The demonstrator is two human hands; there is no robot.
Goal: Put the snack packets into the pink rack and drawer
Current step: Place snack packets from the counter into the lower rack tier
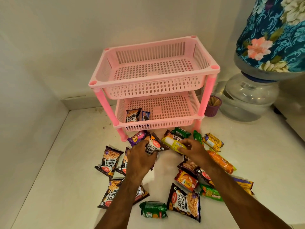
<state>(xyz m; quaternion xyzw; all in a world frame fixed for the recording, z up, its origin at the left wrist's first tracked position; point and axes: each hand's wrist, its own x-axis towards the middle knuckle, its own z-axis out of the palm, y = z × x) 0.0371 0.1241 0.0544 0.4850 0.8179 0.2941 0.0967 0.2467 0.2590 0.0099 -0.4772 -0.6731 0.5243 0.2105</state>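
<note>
A pink two-tier rack (pixel 97 83) stands in the corner of a white counter. Its top basket holds nothing; the lower basket (pixel 165 123) holds a salted peanuts packet (pixel 132 115) and a small Oreo packet (pixel 145 116). Several snack packets lie scattered in front of the rack. My left hand (pixel 140 160) grips a dark salted peanuts packet (pixel 152 147). My right hand (pixel 192 148) grips a yellow biscuit packet (pixel 173 143). Both hands are low over the pile, just before the rack's front.
A purple cup of toothpicks (pixel 213 106) and a clear water dispenser (pixel 247 100) with a floral-covered bottle (pixel 272 38) stand right of the rack. Walls close in behind and to the left. More peanut packets (pixel 109 161) and a green biscuit packet (pixel 153 209) lie nearer me.
</note>
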